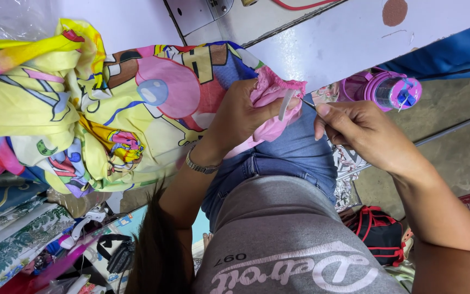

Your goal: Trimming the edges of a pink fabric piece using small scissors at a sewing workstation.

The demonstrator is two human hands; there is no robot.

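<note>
Over the person's lap, the left hand (240, 117) is closed around a bunched pink hem (273, 92) of the cartoon-print cloth (82, 109), with a white elastic strip (286, 104) sticking out past its fingers. Just right of it, the right hand (360, 133) pinches a thin metal pin (308, 103), its tip touching the hem near the elastic. Judging from this, the work sits partway: the hem is gathered and the elastic partly in, though how much remains hidden inside cannot be told. Most of the cloth spreads left of the left hand, heaped on the bench (327, 38). Beyond the right hand a pink bottle (390, 90) stands near the bench edge, leaving little room there; below the right hand the floor (463, 158) lies open.
</note>
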